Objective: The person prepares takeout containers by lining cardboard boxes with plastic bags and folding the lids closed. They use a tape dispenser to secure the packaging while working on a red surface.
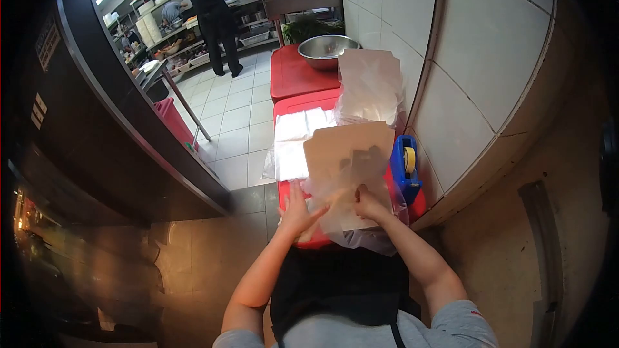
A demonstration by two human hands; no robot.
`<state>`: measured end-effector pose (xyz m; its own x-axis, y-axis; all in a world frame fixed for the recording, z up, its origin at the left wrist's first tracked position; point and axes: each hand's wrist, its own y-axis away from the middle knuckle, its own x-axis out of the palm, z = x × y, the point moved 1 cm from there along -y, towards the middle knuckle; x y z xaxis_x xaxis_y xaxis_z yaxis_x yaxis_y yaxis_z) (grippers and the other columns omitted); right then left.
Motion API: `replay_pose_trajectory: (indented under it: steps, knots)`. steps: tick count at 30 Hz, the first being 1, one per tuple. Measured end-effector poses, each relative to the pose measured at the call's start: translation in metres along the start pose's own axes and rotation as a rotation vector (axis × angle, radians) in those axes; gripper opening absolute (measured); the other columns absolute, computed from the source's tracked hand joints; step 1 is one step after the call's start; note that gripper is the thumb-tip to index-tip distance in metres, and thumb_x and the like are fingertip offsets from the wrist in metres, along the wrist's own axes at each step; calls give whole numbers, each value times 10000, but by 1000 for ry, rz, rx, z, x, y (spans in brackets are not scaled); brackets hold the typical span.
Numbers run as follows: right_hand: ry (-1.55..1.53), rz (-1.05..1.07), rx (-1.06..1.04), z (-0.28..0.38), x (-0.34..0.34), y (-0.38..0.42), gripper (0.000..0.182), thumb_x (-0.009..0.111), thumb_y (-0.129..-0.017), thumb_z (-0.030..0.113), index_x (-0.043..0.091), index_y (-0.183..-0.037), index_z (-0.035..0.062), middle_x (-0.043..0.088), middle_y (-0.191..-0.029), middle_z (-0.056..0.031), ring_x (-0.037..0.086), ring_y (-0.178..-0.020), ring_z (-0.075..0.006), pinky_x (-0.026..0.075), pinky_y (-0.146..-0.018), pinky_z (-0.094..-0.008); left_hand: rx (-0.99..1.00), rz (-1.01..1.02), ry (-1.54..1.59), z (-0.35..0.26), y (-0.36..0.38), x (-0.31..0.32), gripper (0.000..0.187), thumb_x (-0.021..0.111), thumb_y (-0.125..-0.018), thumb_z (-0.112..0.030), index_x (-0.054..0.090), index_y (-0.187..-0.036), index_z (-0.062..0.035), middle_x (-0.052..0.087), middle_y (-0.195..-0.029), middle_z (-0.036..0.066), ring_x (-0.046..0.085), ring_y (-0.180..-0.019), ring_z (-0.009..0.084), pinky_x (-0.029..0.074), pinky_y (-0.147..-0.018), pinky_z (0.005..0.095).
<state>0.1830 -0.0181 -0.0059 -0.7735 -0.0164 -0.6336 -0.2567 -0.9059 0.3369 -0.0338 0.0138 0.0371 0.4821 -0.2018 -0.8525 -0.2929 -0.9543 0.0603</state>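
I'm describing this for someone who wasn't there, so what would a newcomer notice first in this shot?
Probably the bright red surface running up the middle, with a shiny round metal bowl at its far end. Next, the blue tape dispenser with yellow tape by the white tiled wall, right of the bare right hand.

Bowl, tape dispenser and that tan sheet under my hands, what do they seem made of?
Bowl: metal, likely stainless steel, given its silvery sheen. Tape dispenser: probably hard plastic, smooth, judging by its solid blue, moulded-looking body. Tan sheet: matte card or thick paper, from its flat brown face and crisp edges.
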Motion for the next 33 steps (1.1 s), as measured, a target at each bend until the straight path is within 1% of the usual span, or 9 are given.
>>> replay_pose_trajectory:
  steps: [2,5,8,11,15,20,25,30,33]
  knots:
    - [-45,-7,-206,-9,16,-12,134,562,-752,95,532,-867,35,626,-820,-152,627,-854,-290,490,-725,-395,39,-8,460,15,-19,18,857,730,-732,-409,309,-1361,-7,551,-1195,244,548,-1103,371,437,-899,459]
    - [-39,-195,-412,-34,27,-43,251,495,-730,9,488,-977,56,569,-734,-84,617,-684,-174,482,-502,-319,112,-175,387,27,-36,34,511,713,-779,-284,523,-1156,4,667,-884,173,655,-765,277,500,-680,343]
    - [-557,-203,-44,-30,-6,-30,269,466,-724,-12,503,-977,73,591,-817,-72,617,-739,-176,490,-563,-320,64,-236,474,31,-37,23,252,693,-805,-183,595,-914,21,633,-702,102,610,-637,153,490,-582,278]
    - [-672,-144,15,-25,-10,-22,329,450,-721,-23,516,-1026,80,602,-902,-61,622,-767,-186,493,-608,-336,-31,-55,735,60,-50,42,239,679,-814,-165,593,-929,27,633,-738,94,587,-633,117,472,-558,271]
    - [-436,68,-127,-17,-25,-13,286,506,-742,27,585,-1016,46,637,-886,-90,628,-805,-181,501,-667,-322,278,-643,491,21,-24,0,201,657,-776,-59,585,-948,18,631,-830,106,602,-683,156,480,-625,273]
    - [24,508,-494,18,-48,40,202,635,-764,157,662,-893,3,663,-838,-133,630,-817,-167,495,-731,-297,613,107,422,-37,-8,-14,287,605,-752,8,597,-1036,-29,644,-890,104,640,-808,238,498,-705,328]
    - [112,427,-475,-6,-56,57,325,741,-736,250,676,-963,27,637,-903,-105,627,-818,-198,482,-743,-302,650,553,127,-37,17,-14,397,661,-740,-83,595,-1131,-77,621,-1037,116,596,-961,300,472,-830,368]
    - [112,459,-571,-15,-52,59,229,715,-771,212,697,-924,43,633,-898,-95,625,-842,-207,480,-730,-304,886,270,93,-6,43,-9,422,705,-718,-149,599,-1115,-54,598,-1076,118,580,-952,315,466,-829,390]
    - [49,439,-545,-17,-51,57,189,704,-779,193,701,-880,32,637,-866,-93,627,-828,-206,480,-727,-301,633,317,284,-6,45,-8,290,680,-749,-135,651,-1023,-46,635,-976,119,612,-855,298,485,-760,367]
